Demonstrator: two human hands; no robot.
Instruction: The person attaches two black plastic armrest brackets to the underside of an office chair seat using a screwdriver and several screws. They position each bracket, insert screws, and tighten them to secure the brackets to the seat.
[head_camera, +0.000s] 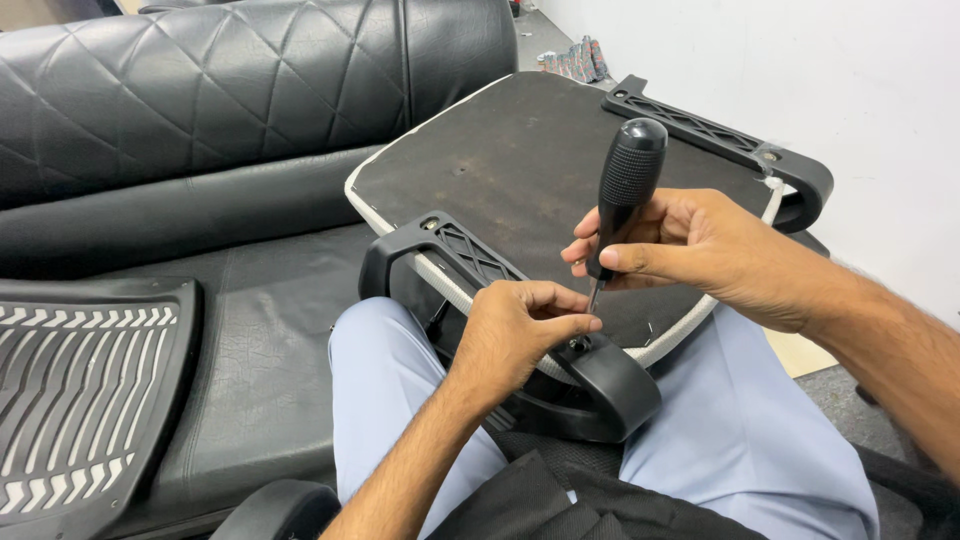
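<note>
Standing nearly upright, the screwdriver (626, 190) leans its black handle toward 1 o'clock, its tip down at a screw point on the near armrest bracket (600, 375). The right hand (690, 250) is wrapped closed around the lower handle; the left hand (520, 335), at 7 o'clock from the tool, pinches closed at the tip, though what it pinches is hidden. The upturned chair seat (520, 160) lies across the lap, free space toward the sofa (200, 100) at 10 o'clock.
</note>
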